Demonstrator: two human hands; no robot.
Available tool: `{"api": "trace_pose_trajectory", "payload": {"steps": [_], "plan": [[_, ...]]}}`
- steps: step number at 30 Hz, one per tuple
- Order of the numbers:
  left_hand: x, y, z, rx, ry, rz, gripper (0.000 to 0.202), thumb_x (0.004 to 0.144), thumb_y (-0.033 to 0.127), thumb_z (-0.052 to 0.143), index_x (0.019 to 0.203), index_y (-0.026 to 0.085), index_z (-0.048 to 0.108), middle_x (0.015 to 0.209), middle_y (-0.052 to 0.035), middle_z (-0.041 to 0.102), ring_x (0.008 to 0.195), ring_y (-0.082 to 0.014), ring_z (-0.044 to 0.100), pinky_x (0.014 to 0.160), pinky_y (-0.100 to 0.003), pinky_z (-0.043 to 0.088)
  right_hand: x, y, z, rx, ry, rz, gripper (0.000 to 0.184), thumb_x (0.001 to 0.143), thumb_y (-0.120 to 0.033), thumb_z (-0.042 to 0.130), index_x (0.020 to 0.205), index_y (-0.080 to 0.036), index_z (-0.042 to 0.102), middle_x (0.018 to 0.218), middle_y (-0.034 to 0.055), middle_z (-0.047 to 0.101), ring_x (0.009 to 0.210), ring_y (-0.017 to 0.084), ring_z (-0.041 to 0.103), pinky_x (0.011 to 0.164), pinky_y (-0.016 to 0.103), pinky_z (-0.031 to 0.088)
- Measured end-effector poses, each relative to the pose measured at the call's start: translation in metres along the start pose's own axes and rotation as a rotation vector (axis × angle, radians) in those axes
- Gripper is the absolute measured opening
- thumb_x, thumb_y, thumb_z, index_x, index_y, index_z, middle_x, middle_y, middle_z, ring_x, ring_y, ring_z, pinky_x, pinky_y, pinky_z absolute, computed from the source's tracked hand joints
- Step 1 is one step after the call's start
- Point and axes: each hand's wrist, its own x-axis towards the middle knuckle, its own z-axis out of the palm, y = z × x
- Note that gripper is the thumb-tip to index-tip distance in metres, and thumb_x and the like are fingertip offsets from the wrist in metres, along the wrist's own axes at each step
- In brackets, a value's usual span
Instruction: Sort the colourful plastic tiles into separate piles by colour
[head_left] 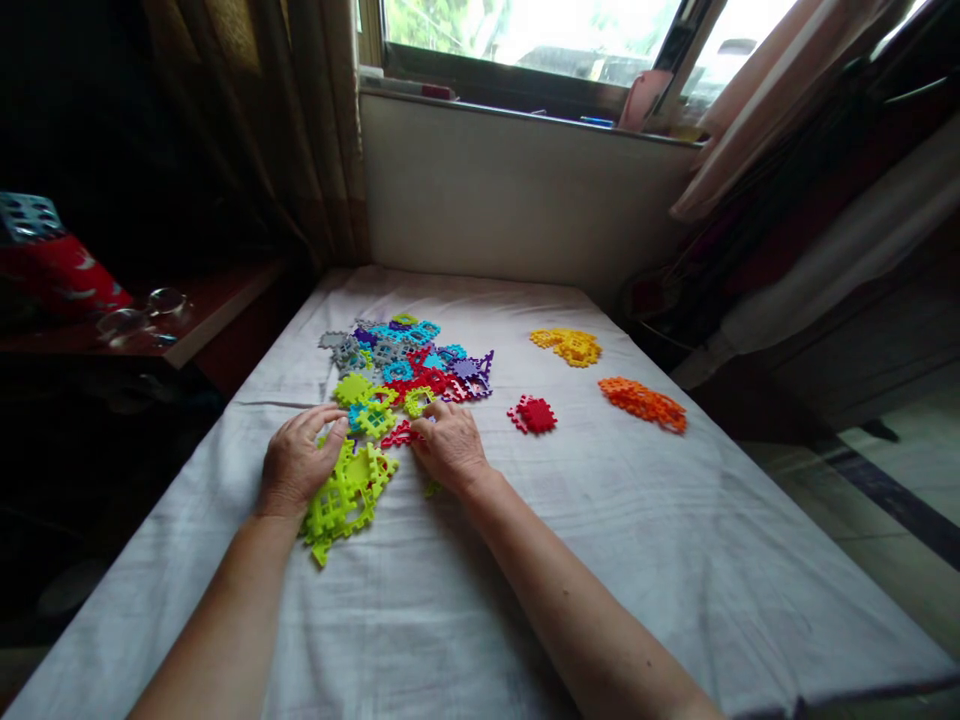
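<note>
My left hand [298,460] lies at the left edge of a lime-green heap of flat interlocking building pieces [345,495], fingers stretched forward and thumb apart. My right hand [451,447] is closed, its fingers pointing down at a red interlocking piece [399,434]; the fingertips are partly hidden. Just beyond both hands spreads a mixed pile with grey pieces [349,350], blue pieces [397,371], red pieces [427,384] and purple pieces [472,370]. More lime-green pieces [354,388] lie on its near side.
Separate groups sit to the right: a small red stack [535,414], yellow pieces [568,345] and orange pieces [643,403]. A pale sheet [570,560] covers the bed-like surface. At left, glasses [142,318] rest on a wooden ledge. A wall and window stand behind.
</note>
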Motion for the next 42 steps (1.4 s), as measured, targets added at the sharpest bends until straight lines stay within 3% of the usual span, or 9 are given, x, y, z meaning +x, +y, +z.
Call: {"api": "trace_pose_trajectory", "payload": {"steps": [5,8,12,19,25,30,33,36,42], "plan": [[-0.002,0.008,-0.004,-0.012,-0.110,0.123,0.042,0.087,0.058,0.050,0.102,0.026,0.074,0.128,-0.0094,0.067,0.122,-0.0268,0.060,0.109,-0.046,0.042,-0.007,0.003,-0.001,-0.010,0.025,-0.027,0.024,0.097,-0.033,0.051,0.104,-0.022,0.071,0.116,0.0092,0.067,0.107,0.025,0.055,0.089,0.036,0.040],[-0.008,0.021,-0.006,0.040,-0.303,0.229,0.047,0.081,0.065,0.057,0.112,0.032,0.072,0.140,-0.0073,0.060,0.136,-0.0308,0.048,0.115,-0.055,0.031,-0.011,0.009,-0.003,-0.010,0.037,-0.024,0.024,0.099,-0.030,0.047,0.099,-0.022,0.071,0.104,0.0086,0.071,0.101,0.023,0.057,0.086,0.035,0.039],[-0.017,0.031,-0.004,0.157,-0.501,0.238,0.053,0.072,0.064,0.068,0.114,0.031,0.071,0.148,-0.0107,0.052,0.140,-0.0376,0.040,0.116,-0.065,0.021,-0.018,0.029,-0.005,0.049,0.143,0.095,0.024,0.099,-0.027,0.046,0.098,-0.022,0.071,0.099,0.0079,0.072,0.096,0.021,0.060,0.085,0.032,0.038],[-0.015,0.022,-0.005,0.135,-0.477,0.249,0.035,0.077,0.051,0.061,0.102,0.029,0.071,0.144,-0.0082,0.056,0.139,-0.0323,0.043,0.117,-0.059,0.025,-0.049,0.097,-0.008,0.161,0.340,0.460,0.025,0.094,-0.027,0.048,0.106,-0.022,0.070,0.102,0.0087,0.073,0.096,0.024,0.064,0.088,0.037,0.044],[-0.010,0.007,-0.011,0.182,-0.408,0.168,0.033,0.077,0.043,0.057,0.103,0.030,0.071,0.143,-0.0072,0.057,0.139,-0.0326,0.043,0.115,-0.057,0.029,-0.070,0.125,-0.008,0.140,0.420,0.554,0.024,0.089,-0.027,0.050,0.099,-0.024,0.071,0.097,0.0113,0.072,0.093,0.029,0.064,0.087,0.044,0.046],[-0.010,-0.007,-0.011,0.217,-0.370,0.138,0.041,0.076,0.036,0.053,0.113,0.032,0.069,0.143,-0.0052,0.058,0.139,-0.0302,0.044,0.116,-0.055,0.029,-0.061,0.103,-0.012,0.053,0.455,0.528,0.027,0.091,-0.027,0.050,0.103,-0.020,0.072,0.104,0.0143,0.070,0.099,0.031,0.061,0.089,0.045,0.045],[-0.010,-0.010,-0.009,0.203,-0.381,0.140,0.044,0.077,0.036,0.053,0.118,0.032,0.068,0.144,-0.0044,0.057,0.138,-0.0288,0.045,0.116,-0.053,0.030,-0.047,0.067,-0.010,0.106,0.361,0.280,0.022,0.092,-0.025,0.053,0.101,-0.024,0.073,0.104,0.0092,0.072,0.100,0.027,0.061,0.090,0.040,0.045],[-0.009,-0.009,-0.008,0.173,-0.376,0.140,0.044,0.079,0.042,0.054,0.120,0.033,0.067,0.144,-0.0051,0.057,0.137,-0.0293,0.047,0.114,-0.052,0.033,-0.031,0.025,-0.004,0.161,0.140,0.001,0.019,0.091,-0.030,0.060,0.105,-0.025,0.072,0.109,0.0060,0.071,0.102,0.022,0.061,0.092,0.036,0.046],[-0.005,-0.014,-0.006,0.149,-0.232,0.072,0.049,0.086,0.055,0.048,0.121,0.027,0.066,0.140,-0.0097,0.060,0.132,-0.0285,0.051,0.111,-0.047,0.037,-0.010,-0.025,0.001,0.111,-0.076,-0.226,0.064,0.080,-0.053,0.073,0.137,-0.031,0.056,0.133,0.0069,0.060,0.121,0.027,0.053,0.099,0.041,0.043]]}}
